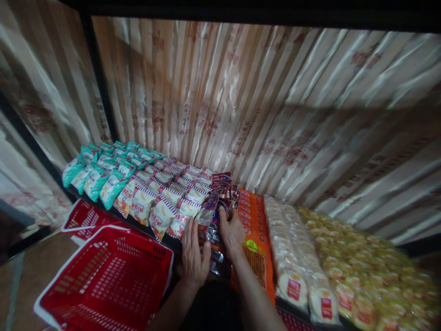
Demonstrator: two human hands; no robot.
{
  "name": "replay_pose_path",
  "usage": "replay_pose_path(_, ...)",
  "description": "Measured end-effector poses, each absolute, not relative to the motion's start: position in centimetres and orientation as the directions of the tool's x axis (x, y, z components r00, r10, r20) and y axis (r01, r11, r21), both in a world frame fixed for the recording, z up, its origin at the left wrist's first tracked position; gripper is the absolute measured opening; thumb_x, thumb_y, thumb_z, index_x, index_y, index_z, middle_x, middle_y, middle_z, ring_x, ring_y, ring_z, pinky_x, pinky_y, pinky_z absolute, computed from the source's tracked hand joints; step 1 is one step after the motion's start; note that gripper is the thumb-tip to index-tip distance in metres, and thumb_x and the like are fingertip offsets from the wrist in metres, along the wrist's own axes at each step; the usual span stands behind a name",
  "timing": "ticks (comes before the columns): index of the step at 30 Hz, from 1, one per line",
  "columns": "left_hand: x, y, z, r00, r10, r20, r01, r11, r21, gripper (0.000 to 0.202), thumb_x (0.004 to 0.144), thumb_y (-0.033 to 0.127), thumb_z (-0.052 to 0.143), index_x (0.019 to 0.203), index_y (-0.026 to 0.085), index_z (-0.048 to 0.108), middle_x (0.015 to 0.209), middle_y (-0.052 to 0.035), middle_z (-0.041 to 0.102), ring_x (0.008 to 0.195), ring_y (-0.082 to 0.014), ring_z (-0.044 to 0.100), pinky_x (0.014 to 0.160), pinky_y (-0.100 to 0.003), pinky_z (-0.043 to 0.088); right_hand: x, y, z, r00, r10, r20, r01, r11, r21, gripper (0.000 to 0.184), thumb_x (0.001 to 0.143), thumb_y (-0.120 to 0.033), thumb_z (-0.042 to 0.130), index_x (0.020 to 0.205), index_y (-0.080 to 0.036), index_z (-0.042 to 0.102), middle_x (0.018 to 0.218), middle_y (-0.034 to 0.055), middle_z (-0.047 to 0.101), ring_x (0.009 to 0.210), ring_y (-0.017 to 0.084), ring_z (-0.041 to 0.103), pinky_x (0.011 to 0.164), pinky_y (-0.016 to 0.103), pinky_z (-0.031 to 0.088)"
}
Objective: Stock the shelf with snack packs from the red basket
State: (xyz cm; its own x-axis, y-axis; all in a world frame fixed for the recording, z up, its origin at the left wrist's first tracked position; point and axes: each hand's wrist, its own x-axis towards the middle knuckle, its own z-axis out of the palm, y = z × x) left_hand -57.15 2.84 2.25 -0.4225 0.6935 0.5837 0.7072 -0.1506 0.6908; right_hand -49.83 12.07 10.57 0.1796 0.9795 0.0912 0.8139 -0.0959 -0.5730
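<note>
Both my hands are on a row of shiny dark red snack packets point(217, 202) standing on a low shelf. My left hand point(193, 255) lies flat against the left side of the row near its front. My right hand point(231, 230) grips the packets from the right, fingers curled over their tops. White and red striped snack bags point(165, 202) lie just left of the row, and orange packets point(253, 220) just right of it.
Teal snack bags point(99, 172) fill the shelf's far left. Clear packs of pale biscuits point(289, 248) and yellow packets point(358, 266) lie to the right. Two red plastic baskets point(106, 280) sit on the floor at lower left. A cream striped curtain point(262, 101) hangs behind.
</note>
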Motion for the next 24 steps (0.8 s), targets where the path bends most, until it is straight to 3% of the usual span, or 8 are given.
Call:
replay_pose_path(12,-56.4,0.8,1.1,-0.47,0.717,0.515,0.66,-0.102,0.744,0.05,0.093,0.024,0.034,0.141,0.017,0.022,0.149,-0.0134,0.024,0.139,-0.0238,0.018,0.109,-0.049,0.03,-48.4,10.2,9.8,0.221,0.96,0.173,0.685,-0.027,-0.728,0.051,0.084,-0.056,0.031,0.112,-0.02,0.054,0.097,0.0077,0.067,0.084,0.024,0.062,0.07,0.031,0.04)
replay_pose_path(19,-54.5,-1.6,0.7,-0.497,0.661,0.562,0.678,-0.109,0.727,0.046,0.091,0.018,0.035,0.136,0.02,0.032,0.143,-0.0106,0.037,0.134,-0.0213,0.03,0.101,-0.043,0.041,-47.4,7.5,8.8,0.249,0.939,0.238,0.594,0.046,-0.803,0.049,0.082,-0.057,0.033,0.104,-0.019,0.056,0.091,0.0079,0.067,0.081,0.023,0.062,0.071,0.031,0.043)
replay_pose_path(24,-53.5,-2.7,-0.7,-0.365,0.638,0.678,0.743,-0.239,0.625,0.042,0.088,0.018,0.038,0.129,0.022,0.044,0.132,-0.0078,0.051,0.128,-0.02,0.041,0.097,-0.038,0.047,-46.8,5.8,7.4,0.257,0.942,0.214,0.554,0.037,-0.832,0.049,0.08,-0.058,0.036,0.101,-0.019,0.057,0.095,0.0094,0.066,0.087,0.023,0.062,0.076,0.031,0.045)
